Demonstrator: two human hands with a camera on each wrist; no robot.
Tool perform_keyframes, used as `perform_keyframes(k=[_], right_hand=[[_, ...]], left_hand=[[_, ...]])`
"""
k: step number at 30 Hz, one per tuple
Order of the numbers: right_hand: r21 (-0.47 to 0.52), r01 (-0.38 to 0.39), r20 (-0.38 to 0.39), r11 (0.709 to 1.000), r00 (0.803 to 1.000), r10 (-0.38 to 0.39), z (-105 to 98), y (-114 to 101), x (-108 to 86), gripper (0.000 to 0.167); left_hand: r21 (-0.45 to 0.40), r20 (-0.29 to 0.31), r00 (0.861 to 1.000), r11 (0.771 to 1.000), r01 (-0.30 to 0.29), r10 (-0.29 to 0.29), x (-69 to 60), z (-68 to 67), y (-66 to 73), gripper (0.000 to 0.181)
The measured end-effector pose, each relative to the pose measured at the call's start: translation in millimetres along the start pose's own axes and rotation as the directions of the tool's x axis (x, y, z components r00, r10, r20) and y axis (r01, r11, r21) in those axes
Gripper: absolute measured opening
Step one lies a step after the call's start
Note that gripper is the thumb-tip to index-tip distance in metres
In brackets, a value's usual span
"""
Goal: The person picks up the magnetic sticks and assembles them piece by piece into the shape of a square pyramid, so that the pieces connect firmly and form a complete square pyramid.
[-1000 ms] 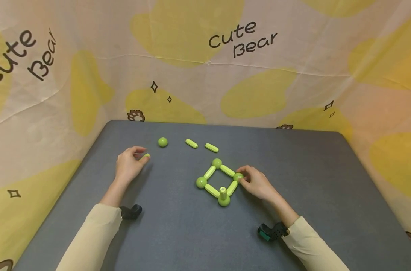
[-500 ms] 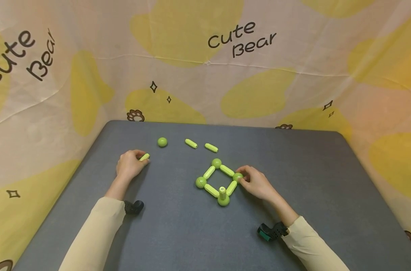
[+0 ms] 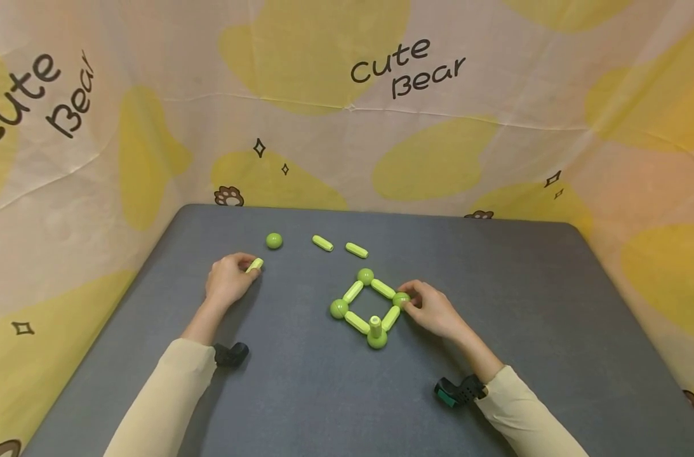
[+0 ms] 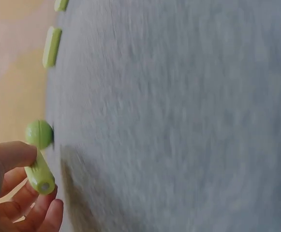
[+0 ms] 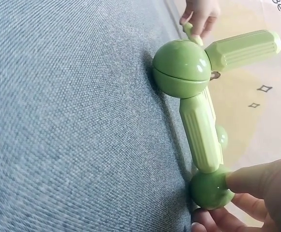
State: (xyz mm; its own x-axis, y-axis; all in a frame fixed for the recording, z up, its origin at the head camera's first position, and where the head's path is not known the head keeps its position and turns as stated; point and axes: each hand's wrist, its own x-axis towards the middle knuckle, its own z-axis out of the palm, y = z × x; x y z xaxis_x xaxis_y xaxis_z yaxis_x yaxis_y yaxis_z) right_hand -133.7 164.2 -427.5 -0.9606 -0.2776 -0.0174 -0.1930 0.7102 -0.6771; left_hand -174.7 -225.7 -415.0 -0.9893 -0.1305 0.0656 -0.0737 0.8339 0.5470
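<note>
My left hand (image 3: 229, 279) pinches a light green rod (image 4: 41, 176) between thumb and fingers, above the table's left side. The left wrist view shows a small silvery disc at the rod's end. Right of centre lies a square frame of light green rods (image 3: 357, 322) with a green ball at each corner. From its near corner ball (image 3: 377, 339) another rod (image 5: 246, 50) stands upright. My right hand (image 3: 432, 308) grips the right corner ball (image 5: 210, 187) with thumb and fingers. The frame rests on the table.
A loose green ball (image 3: 274, 240) lies at the back left of the grey table (image 3: 495, 266). Two loose rods, a left one (image 3: 322, 243) and a right one (image 3: 356, 250), lie behind the frame. A patterned cloth (image 3: 427, 152) hangs around the table.
My left hand has moved to the right with the rod, after shifting it in its fingers so more of it shows. My right hand keeps its place at the corner ball.
</note>
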Motion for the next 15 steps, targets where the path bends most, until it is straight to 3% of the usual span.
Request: perform_keyframes(k=[10, 15], right_hand=[[0.003, 0.003, -0.002, 1.0, 1.0, -0.003, 1.0, 0.4, 0.2, 0.026], [-0.004, -0.005, 0.0, 1.0, 1.0, 0.005, 0.4, 0.2, 0.1, 0.026]], left_hand=[[-0.112, -0.017, 0.989, 0.983, -0.146, 0.145, -11.2, 8.2, 19.0, 0.03], [-0.166, 0.021, 0.985, 0.973, -0.163, 0.169, -18.5, 12.2, 31.2, 0.032]])
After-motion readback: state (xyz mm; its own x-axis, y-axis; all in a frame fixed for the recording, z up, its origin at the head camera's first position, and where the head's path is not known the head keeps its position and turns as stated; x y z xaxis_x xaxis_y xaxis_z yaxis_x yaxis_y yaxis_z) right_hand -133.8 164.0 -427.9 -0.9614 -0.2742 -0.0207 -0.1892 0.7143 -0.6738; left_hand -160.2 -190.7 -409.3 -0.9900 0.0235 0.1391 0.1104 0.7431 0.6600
